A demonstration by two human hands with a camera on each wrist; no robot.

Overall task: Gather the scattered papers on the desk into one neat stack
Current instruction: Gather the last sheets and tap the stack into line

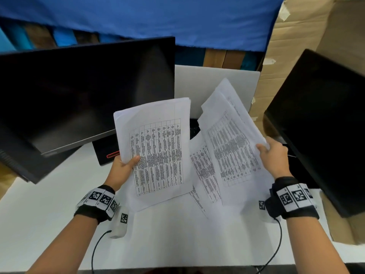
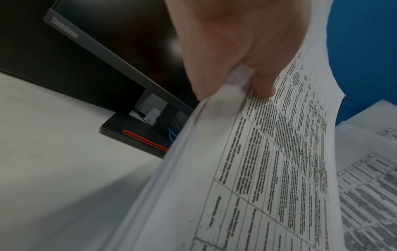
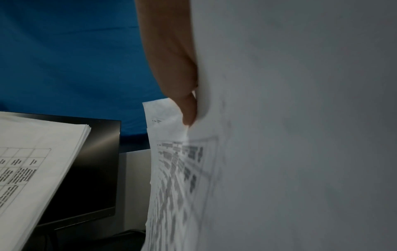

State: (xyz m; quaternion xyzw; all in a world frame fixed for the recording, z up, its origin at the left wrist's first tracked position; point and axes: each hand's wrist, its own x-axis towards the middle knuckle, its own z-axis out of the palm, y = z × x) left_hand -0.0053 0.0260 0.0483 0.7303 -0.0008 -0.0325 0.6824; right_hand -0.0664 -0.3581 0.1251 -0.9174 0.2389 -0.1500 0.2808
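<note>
My left hand (image 1: 126, 165) pinches the left edge of a thick bundle of printed papers (image 1: 158, 151), held up above the white desk (image 1: 39, 210); in the left wrist view the thumb (image 2: 264, 84) lies on the bundle's (image 2: 268, 169) printed top sheet. My right hand (image 1: 271, 155) grips the right edge of a second, looser bundle of sheets (image 1: 231, 139), tilted up and fanned. In the right wrist view a finger (image 3: 189, 112) presses against that bundle (image 3: 279, 135), which fills the picture. A few more printed sheets (image 1: 203, 175) lie on the desk between the two bundles.
A dark monitor (image 1: 79, 95) stands at the left on a black base (image 1: 106, 153) with a red strip. A second dark monitor (image 1: 325, 125) stands at the right. Behind are a white panel (image 1: 213, 84), a cardboard box (image 1: 306, 36) and blue cloth (image 1: 158, 16).
</note>
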